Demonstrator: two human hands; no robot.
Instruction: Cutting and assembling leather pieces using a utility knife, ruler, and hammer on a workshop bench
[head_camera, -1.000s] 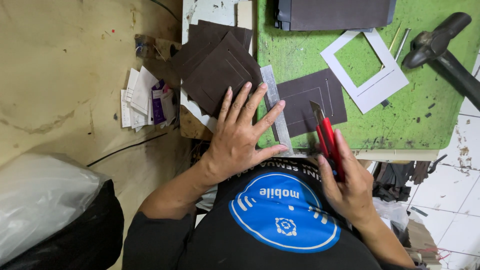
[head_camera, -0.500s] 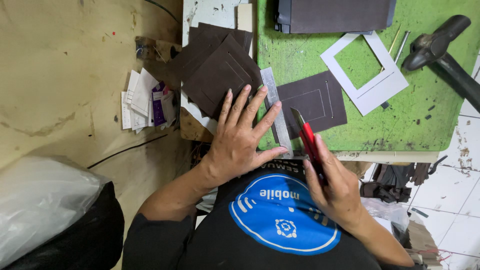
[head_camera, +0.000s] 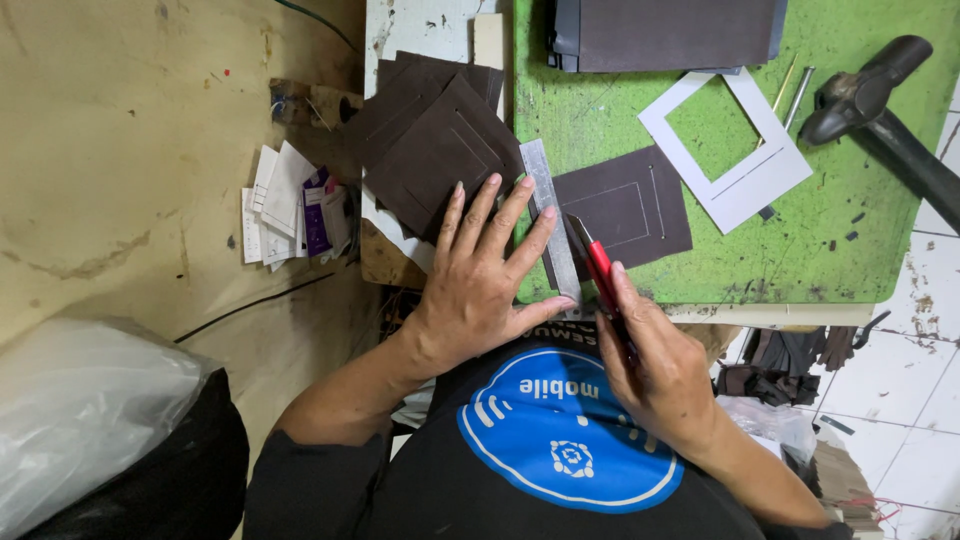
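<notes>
Right hand (head_camera: 655, 375) knife (head_camera: 592, 262) along ruler (head_camera: 552, 222) edge.

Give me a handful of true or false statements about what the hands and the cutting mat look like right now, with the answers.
1. The left hand presses flat on a metal ruler. True.
2. The right hand holds a blue pen. False: it holds a red knife.
3. The knife tip sits beside the ruler on a dark piece. True.
4. The white frame lies on the floor. False: it lies on the green mat.
5. A hammer lies at the mat's right edge. True.
</notes>
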